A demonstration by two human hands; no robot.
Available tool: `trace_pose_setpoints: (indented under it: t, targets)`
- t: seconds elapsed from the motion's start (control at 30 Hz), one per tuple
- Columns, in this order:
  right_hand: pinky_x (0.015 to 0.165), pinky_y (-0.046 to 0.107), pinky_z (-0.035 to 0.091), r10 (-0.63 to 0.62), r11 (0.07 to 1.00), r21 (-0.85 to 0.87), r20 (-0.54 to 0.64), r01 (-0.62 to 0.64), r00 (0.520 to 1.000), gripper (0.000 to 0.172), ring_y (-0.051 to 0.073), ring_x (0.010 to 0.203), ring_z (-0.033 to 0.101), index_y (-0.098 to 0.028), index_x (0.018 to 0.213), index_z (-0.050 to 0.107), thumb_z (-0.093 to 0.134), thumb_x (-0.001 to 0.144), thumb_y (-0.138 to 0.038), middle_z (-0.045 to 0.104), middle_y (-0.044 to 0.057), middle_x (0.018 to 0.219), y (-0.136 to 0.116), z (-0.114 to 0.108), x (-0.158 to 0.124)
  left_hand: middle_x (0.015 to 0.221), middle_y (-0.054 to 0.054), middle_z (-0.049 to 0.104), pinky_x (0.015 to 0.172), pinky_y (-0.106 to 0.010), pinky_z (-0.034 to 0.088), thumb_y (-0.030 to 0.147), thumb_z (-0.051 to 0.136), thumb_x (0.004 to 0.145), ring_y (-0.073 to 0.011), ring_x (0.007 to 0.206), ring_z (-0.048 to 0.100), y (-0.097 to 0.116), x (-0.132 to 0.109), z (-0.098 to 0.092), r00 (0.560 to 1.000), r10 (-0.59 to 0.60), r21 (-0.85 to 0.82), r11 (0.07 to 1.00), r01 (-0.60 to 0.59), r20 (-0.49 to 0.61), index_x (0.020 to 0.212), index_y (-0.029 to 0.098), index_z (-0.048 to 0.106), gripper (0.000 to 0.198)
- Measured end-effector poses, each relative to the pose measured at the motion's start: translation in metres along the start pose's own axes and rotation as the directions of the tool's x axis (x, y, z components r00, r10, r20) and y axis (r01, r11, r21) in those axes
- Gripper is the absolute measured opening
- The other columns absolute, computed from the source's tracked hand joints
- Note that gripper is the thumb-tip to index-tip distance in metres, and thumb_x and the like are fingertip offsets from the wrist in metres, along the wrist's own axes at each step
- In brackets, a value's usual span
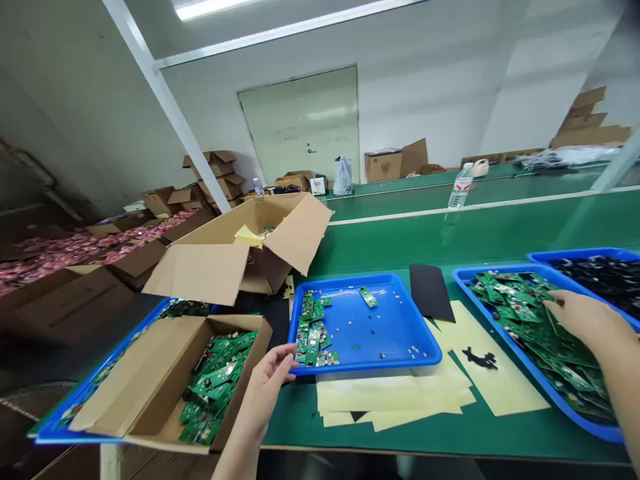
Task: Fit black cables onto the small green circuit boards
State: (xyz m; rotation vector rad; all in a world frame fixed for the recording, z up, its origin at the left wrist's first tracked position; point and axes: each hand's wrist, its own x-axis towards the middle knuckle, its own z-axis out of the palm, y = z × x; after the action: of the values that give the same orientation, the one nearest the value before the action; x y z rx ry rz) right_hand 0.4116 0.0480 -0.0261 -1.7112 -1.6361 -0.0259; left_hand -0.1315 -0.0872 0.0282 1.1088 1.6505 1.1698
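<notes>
My left hand is at the near left corner of a blue tray, its fingers loosely bent with the tips apart and nothing visible in them. Inside that tray, several green circuit boards lie along the left side, and a single board lies farther back. Over on the right, my right hand reaches into another blue tray, heaped with green circuit boards. Its fingers are closed at a circuit board on the heap; the fingertips are partly hidden.
An open carton of circuit boards stands left, with a larger open carton behind. Yellow paper sheets and black scraps lie in front. A black sheet, a tray of black parts and a bottle are farther back.
</notes>
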Motion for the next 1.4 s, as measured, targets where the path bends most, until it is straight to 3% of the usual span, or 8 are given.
trace_pose_setpoints:
  t: [0.27, 0.43, 0.53, 0.67, 0.8, 1.07, 1.27, 1.4]
  targets:
    - [0.081, 0.051, 0.051, -0.130, 0.990, -0.040, 0.173, 0.139, 0.976, 0.040, 0.036, 0.103, 0.061, -0.022, 0.100, 0.064, 0.042, 0.084, -0.052, 0.064, 0.016, 0.110, -0.092, 0.032, -0.040, 0.089, -0.010, 0.064, 0.062, -0.035, 0.052, 0.034, 0.054, 0.074, -0.0211, 0.070, 0.061, -0.047, -0.042, 0.022, 0.992, 0.093, 0.491, 0.862, -0.123, 0.085, 0.092, 0.015, 0.067, 0.029]
    - [0.083, 0.036, 0.056, -0.597, 0.794, 0.364, 0.310, 0.488, 0.740, 0.030, 0.020, 0.093, 0.067, -0.022, 0.102, 0.067, 0.038, 0.095, -0.030, 0.071, 0.008, 0.096, -0.186, 0.054, -0.112, 0.096, -0.009, 0.060, 0.079, -0.037, 0.053, 0.026, 0.063, 0.073, -0.0213, 0.079, 0.062, -0.050, -0.043, 0.038, 0.981, 0.110, 0.698, 0.690, -0.192, 0.161, 0.115, 0.015, 0.060, 0.043]
    - [0.081, 0.036, 0.057, -0.748, 0.654, 0.467, 0.283, 0.596, 0.600, 0.026, 0.021, 0.094, 0.067, -0.020, 0.102, 0.067, 0.042, 0.093, -0.022, 0.072, 0.008, 0.097, -0.209, 0.065, -0.148, 0.091, -0.007, 0.058, 0.074, -0.035, 0.053, 0.023, 0.064, 0.076, -0.0223, 0.082, 0.062, -0.050, -0.038, 0.044, 0.899, 0.346, 0.787, 0.459, -0.413, 0.270, 0.108, 0.019, 0.063, 0.032]
    - [0.084, 0.045, 0.057, -0.708, 0.697, 0.343, 0.195, 0.630, 0.678, 0.028, 0.026, 0.102, 0.065, -0.018, 0.110, 0.065, 0.045, 0.092, -0.023, 0.069, 0.013, 0.111, -0.201, 0.075, -0.173, 0.087, -0.007, 0.060, 0.067, -0.031, 0.052, 0.020, 0.056, 0.086, -0.0201, 0.078, 0.060, -0.054, -0.027, 0.048, 0.682, 0.569, 0.747, 0.168, -0.643, 0.460, 0.094, 0.019, 0.065, 0.013]
    - [0.085, 0.043, 0.057, -0.651, 0.734, 0.334, 0.098, 0.591, 0.753, 0.026, 0.026, 0.106, 0.063, -0.017, 0.109, 0.065, 0.046, 0.091, -0.019, 0.068, 0.013, 0.111, -0.191, 0.071, -0.181, 0.080, -0.006, 0.062, 0.063, -0.029, 0.048, 0.020, 0.045, 0.092, -0.0188, 0.072, 0.058, -0.057, -0.017, 0.051, 0.615, 0.601, 0.712, 0.107, -0.694, 0.510, 0.081, 0.019, 0.065, 0.023]
    - [0.085, 0.034, 0.056, -0.731, 0.612, 0.461, 0.022, 0.642, 0.682, 0.022, 0.020, 0.093, 0.066, -0.014, 0.096, 0.066, 0.046, 0.088, -0.008, 0.071, 0.009, 0.094, -0.231, 0.072, -0.190, 0.075, -0.005, 0.062, 0.066, -0.027, 0.046, 0.020, 0.042, 0.094, -0.0173, 0.069, 0.056, -0.044, -0.011, 0.063, 0.594, 0.642, 0.719, 0.094, -0.688, 0.484, 0.075, 0.017, 0.062, 0.027]
    - [0.082, 0.047, 0.053, -0.558, 0.820, 0.237, 0.129, 0.520, 0.820, 0.051, 0.032, 0.099, 0.063, -0.009, 0.112, 0.062, 0.072, 0.075, -0.041, 0.067, 0.018, 0.109, -0.266, 0.107, -0.201, 0.072, -0.005, 0.065, 0.066, -0.027, 0.046, 0.020, 0.044, 0.093, -0.0172, 0.067, 0.057, -0.036, -0.008, 0.062, 0.596, 0.643, 0.708, 0.116, -0.696, 0.481, 0.075, 0.018, 0.064, 0.027]
    - [0.085, 0.046, 0.050, -0.565, 0.813, 0.218, 0.069, 0.540, 0.822, 0.027, 0.029, 0.092, 0.064, -0.012, 0.101, 0.066, 0.070, 0.078, -0.025, 0.071, 0.014, 0.098, -0.276, 0.119, -0.213, 0.075, -0.005, 0.069, 0.070, -0.028, 0.048, 0.020, 0.044, 0.093, -0.0181, 0.071, 0.061, -0.036, -0.007, 0.059, 0.585, 0.623, 0.666, 0.134, -0.734, 0.519, 0.078, 0.020, 0.066, 0.026]
